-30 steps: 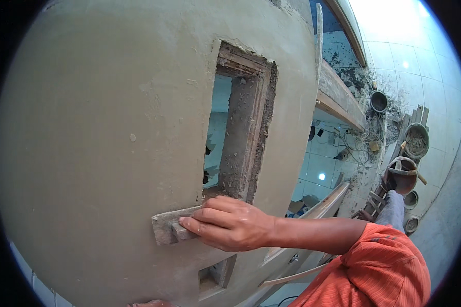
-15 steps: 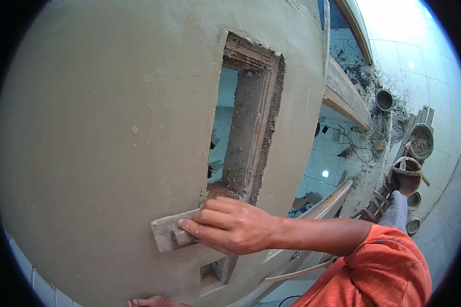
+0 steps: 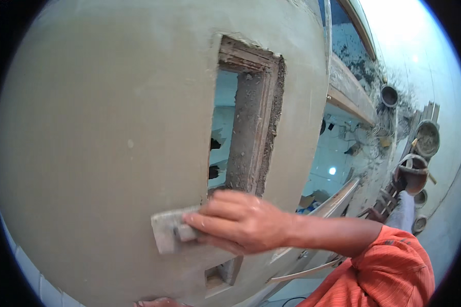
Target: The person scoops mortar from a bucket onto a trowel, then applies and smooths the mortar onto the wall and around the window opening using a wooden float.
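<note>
My right hand (image 3: 246, 222) grips the block handle of a flat, rectangular plaster float (image 3: 165, 233), which lies against a smooth grey-beige plastered wall (image 3: 107, 112); hand and float are blurred. Just above them is a tall rectangular opening (image 3: 248, 123) with rough, crumbly inner edges and a pale tiled space beyond. A smaller square recess (image 3: 215, 279) sits below the float. At the bottom edge, part of my left hand (image 3: 159, 302) shows against the wall, its fingers apparently stretched out.
To the right, a white tiled floor (image 3: 404, 56) carries scattered debris, cables, a small dark bucket (image 3: 389, 95), a tub of mortar (image 3: 427, 138) and another bucket (image 3: 414, 181) near my grey-clad leg (image 3: 400, 212). Wooden boards (image 3: 351, 87) run along the wall's right edge.
My right hand has shifted slightly with the float, which is a little lower than a second ago and now blurred. The view has drifted slightly.
</note>
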A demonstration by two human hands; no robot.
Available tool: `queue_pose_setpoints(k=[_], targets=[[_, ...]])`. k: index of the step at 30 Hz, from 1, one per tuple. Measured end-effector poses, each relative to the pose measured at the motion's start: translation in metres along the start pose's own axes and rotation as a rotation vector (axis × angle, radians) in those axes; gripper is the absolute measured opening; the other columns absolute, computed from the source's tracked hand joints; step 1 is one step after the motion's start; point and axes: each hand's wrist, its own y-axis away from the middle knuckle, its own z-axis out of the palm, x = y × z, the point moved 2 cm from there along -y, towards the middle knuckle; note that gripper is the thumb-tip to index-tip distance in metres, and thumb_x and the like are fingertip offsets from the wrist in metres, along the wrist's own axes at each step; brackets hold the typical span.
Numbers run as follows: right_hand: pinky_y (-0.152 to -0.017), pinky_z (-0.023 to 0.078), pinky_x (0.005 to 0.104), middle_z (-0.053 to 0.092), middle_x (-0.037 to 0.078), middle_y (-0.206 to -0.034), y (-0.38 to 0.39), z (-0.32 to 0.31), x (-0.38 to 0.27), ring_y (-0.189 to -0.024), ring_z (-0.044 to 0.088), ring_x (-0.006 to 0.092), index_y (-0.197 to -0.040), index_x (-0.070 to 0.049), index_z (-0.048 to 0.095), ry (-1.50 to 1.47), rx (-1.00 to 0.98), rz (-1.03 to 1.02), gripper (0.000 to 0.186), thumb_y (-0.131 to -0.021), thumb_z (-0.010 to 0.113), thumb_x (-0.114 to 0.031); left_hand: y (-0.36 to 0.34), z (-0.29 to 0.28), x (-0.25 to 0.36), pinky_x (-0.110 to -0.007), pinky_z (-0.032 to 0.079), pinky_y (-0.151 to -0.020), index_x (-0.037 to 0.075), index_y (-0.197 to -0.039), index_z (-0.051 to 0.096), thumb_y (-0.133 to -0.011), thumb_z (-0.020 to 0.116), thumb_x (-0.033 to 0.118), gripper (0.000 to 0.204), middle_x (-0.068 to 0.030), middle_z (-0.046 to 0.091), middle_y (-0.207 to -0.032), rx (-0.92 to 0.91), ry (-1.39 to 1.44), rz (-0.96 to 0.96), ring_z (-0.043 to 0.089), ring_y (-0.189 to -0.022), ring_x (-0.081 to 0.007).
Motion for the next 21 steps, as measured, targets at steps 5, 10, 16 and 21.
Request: queue_pose_setpoints(k=[5, 10, 16, 21], targets=[[-0.089, 0.055, 0.0312, 0.067, 0.014, -0.118, 0.015, -0.026, 0.026, -0.099, 0.067, 0.0209, -0.136, 0.002, 0.053, -0.748, 0.414, 0.477, 0.05, -0.092, 0.074, -0.011, 0.0, -0.007, -0.012, -0.036, 0.046, -0.078, -0.002, -0.115, 0.061, -0.106, 0.052, 0.031, 0.036, -0.0114, 0.062, -0.103, 0.03, 0.024, 0.208, 0.057, -0.088, -0.022], [-0.094, 0.054, 0.0288, 0.066, 0.01, -0.121, 0.033, -0.022, 0.06, -0.106, 0.064, 0.0133, -0.142, 0.003, 0.048, -1.237, 0.643, 0.703, 0.054, -0.097, 0.071, -0.013, -0.002, -0.007, -0.019, -0.036, 0.046, -0.079, -0.002, -0.115, 0.061, -0.106, 0.052, 0.03, 0.035, -0.0115, 0.062, -0.104, 0.06, 0.025, 0.381, 0.057, -0.089, -0.0223], [-0.089, 0.055, 0.0284, 0.068, 0.013, -0.118, 0.007, -0.029, 0.087, -0.104, 0.064, 0.013, -0.146, 0.004, 0.045, -1.249, 0.649, 0.569, 0.061, -0.095, 0.073, -0.016, 0.005, -0.002, 0.005, -0.036, 0.046, -0.08, -0.002, -0.115, 0.061, -0.106, 0.052, 0.029, 0.034, -0.0117, 0.062, -0.105, 0.065, 0.043, 0.43, 0.057, -0.09, -0.0226], [-0.092, 0.055, 0.0284, 0.068, 0.01, -0.118, -0.01, -0.032, 0.097, -0.105, 0.065, 0.0131, -0.148, 0.001, 0.045, -1.28, 0.493, 0.548, 0.061, -0.096, 0.073, -0.015, 0.002, -0.005, -0.013, -0.036, 0.046, -0.081, -0.002, -0.116, 0.061, -0.106, 0.052, 0.028, 0.033, -0.0118, 0.062, -0.106, 0.06, 0.035, 0.418, 0.058, -0.091, -0.0229]])
